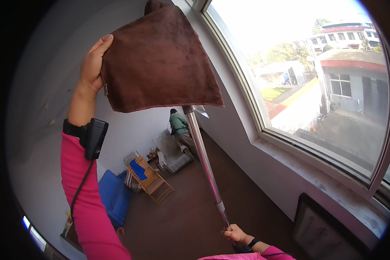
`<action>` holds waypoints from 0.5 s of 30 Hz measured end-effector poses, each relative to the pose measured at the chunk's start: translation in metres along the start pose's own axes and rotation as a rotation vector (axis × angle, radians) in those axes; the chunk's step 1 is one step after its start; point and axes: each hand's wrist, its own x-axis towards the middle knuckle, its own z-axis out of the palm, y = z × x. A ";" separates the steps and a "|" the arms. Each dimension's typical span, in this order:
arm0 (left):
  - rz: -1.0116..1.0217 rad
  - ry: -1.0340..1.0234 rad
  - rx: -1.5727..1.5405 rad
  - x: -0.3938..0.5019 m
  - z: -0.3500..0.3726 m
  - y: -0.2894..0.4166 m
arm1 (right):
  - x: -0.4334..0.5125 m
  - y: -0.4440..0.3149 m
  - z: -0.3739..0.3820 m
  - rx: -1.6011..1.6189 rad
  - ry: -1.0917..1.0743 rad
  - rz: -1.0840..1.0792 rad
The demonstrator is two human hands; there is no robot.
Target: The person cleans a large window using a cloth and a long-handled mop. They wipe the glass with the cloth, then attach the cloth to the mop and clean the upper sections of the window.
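A brown cloth point(159, 61) hangs over the upper end of a metal telescopic pole point(203, 149), whose head is hidden behind it. My left hand point(96, 63) grips the cloth by its left edge, thumb on the near face. Low in the view, my right hand point(235, 233) is closed around the pole's lower section, below a grey collar. The pole leans up and to the left. Beside it on the right is a large window point(312, 97) with a pale frame.
A framed panel bearing writing point(321, 227) leans below the dusty windowsill point(318, 175). Farther off stand a blue sofa point(113, 195), a wooden folding chair point(151, 178) with a blue cloth point(138, 169), and a grey padded seat point(172, 152). A person in green point(178, 123) bends over that seat.
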 end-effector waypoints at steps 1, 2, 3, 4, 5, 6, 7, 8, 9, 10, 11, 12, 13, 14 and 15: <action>-0.041 0.057 0.032 0.003 -0.007 -0.007 | 0.006 -0.002 0.000 -0.016 0.028 0.017; -0.047 0.037 0.038 0.003 -0.015 -0.018 | 0.013 -0.004 -0.001 -0.023 0.033 0.035; -0.027 -0.060 0.020 0.004 -0.025 -0.031 | 0.018 -0.006 -0.001 -0.025 0.059 0.019; -0.051 0.033 0.171 0.003 -0.035 -0.047 | 0.021 -0.010 -0.004 -0.016 0.066 0.002; -0.043 0.043 0.296 0.002 -0.044 -0.066 | 0.025 -0.014 -0.006 -0.012 0.102 0.024; -0.087 0.102 0.426 0.005 -0.049 -0.084 | 0.024 -0.017 -0.007 -0.005 0.104 -0.047; -0.038 0.082 0.523 0.010 -0.051 -0.103 | 0.022 -0.021 -0.009 -0.028 0.137 -0.048; -0.048 0.114 0.625 0.012 -0.051 -0.122 | 0.018 -0.024 -0.012 -0.055 0.173 -0.046; -0.102 0.151 0.680 0.016 -0.048 -0.138 | 0.014 -0.028 -0.014 -0.085 0.214 -0.043; 0.037 0.163 0.812 0.021 -0.040 -0.154 | 0.010 -0.031 -0.018 -0.084 0.237 -0.054; 0.111 0.187 0.890 0.027 -0.031 -0.166 | 0.004 -0.034 -0.021 -0.096 0.305 -0.061; 0.161 0.208 0.873 0.031 -0.021 -0.176 | -0.002 -0.036 -0.024 -0.109 0.375 -0.071; 0.261 0.284 0.947 0.038 -0.009 -0.184 | -0.008 -0.039 -0.027 -0.113 0.442 -0.076; 0.333 0.345 0.959 0.043 0.001 -0.188 | -0.014 -0.040 -0.031 -0.162 0.494 -0.077; 0.454 0.404 0.965 0.047 0.011 -0.190 | -0.022 -0.042 -0.035 -0.201 0.546 -0.074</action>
